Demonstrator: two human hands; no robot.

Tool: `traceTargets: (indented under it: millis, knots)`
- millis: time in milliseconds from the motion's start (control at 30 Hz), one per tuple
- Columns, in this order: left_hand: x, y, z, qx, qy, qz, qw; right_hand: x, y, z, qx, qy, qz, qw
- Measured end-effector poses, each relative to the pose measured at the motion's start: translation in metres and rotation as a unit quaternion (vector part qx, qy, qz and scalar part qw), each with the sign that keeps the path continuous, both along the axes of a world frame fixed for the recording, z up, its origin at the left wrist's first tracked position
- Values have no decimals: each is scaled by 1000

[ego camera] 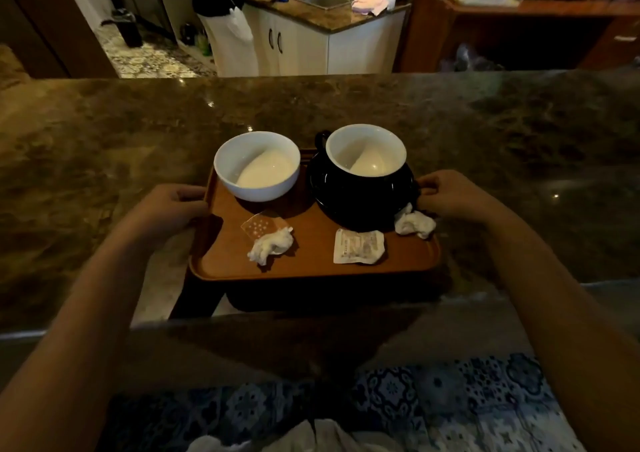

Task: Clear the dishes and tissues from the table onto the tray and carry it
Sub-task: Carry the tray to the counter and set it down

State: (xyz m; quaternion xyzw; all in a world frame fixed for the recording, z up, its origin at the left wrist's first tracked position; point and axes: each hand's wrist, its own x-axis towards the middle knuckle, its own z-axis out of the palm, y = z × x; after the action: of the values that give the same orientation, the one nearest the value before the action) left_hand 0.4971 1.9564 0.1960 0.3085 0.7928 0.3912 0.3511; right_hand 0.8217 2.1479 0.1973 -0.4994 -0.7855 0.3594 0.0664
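Hands: left hand (173, 205) grips the tray (311, 264) by its left edge; right hand (450, 193) grips its right edge.
On tray: white bowl (257, 166), black cup (363, 181), tissues (272, 245).

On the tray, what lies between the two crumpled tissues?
In the head view, a flat white packet lies on the tray between the left tissue and the right tissue.

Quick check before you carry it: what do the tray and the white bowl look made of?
Tray: likely wood or wood-look laminate, matte brown with a low rolled rim. White bowl: glazed ceramic by the look, with a glossy, thick rim and soft highlights.
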Motion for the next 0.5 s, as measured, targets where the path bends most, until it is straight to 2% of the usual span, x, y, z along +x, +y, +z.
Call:
traceTargets:
  millis: [133,300,500]
  knots:
    - [-26,35,-13,-37,-11,-4,999,-21,30,-2,0,-27,-1,1000]
    - [-33,73,-21,-19,-13,24,999,-46,71,-8,17,-45,14,999]
    - [-43,105,-22,-60,30,3,998,-62,108,-22,-14,-36,13,999]
